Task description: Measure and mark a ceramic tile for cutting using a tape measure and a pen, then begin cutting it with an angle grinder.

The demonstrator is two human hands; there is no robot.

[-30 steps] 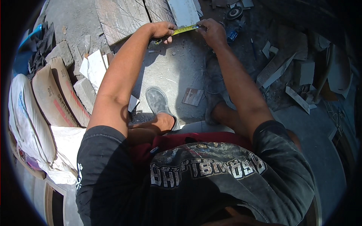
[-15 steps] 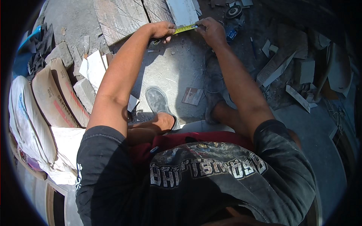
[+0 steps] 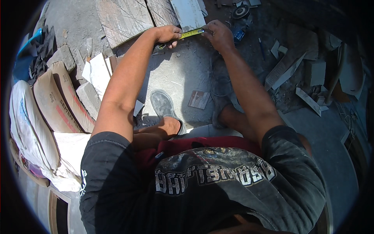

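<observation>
Little has shifted since the earlier frames: left hand and right hand, fingers closed on the yellow tape measure, stretch it across the grey tile's near edge, apparently measuring; marking likely follows

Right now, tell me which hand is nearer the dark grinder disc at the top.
Right. The right hand pinches the yellow tape just below-left of the disc; the left hand sits farther left.
</observation>
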